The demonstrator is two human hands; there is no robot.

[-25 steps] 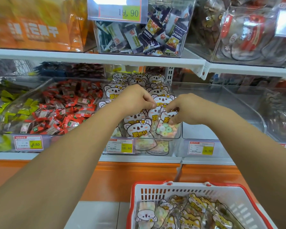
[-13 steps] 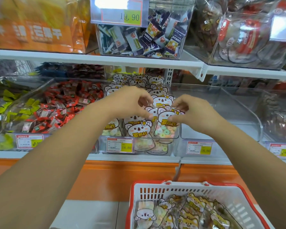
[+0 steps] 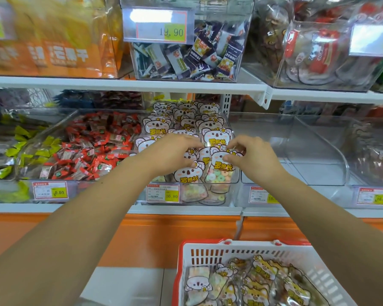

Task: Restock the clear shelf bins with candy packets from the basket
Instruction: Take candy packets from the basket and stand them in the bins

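Two white shelves (image 3: 142, 86) are seen across the frame, fronted by clear bins, with an orange panel (image 3: 164, 235) beneath the lower one. On the upper shelf a clear bin (image 3: 186, 69) of dark-wrapped sweets is marked 19.90; at lower left a bin of red-wrapped sweets (image 3: 91, 149) is tagged 8.80. An empty clear bin (image 3: 296, 151) is placed right of centre. The middle bin (image 3: 234, 186), tagged 16.80, is filled with candy packets (image 3: 212, 138) printed with a white bear face, yellow lettering and pastel rings visible inside. The left hand (image 3: 175, 155) and right hand (image 3: 252, 160) are laid over the front packets, fingers curled and touching them; a firm grasp cannot be told. More such packets are held in the red-and-white basket (image 3: 208, 252) at lower right.
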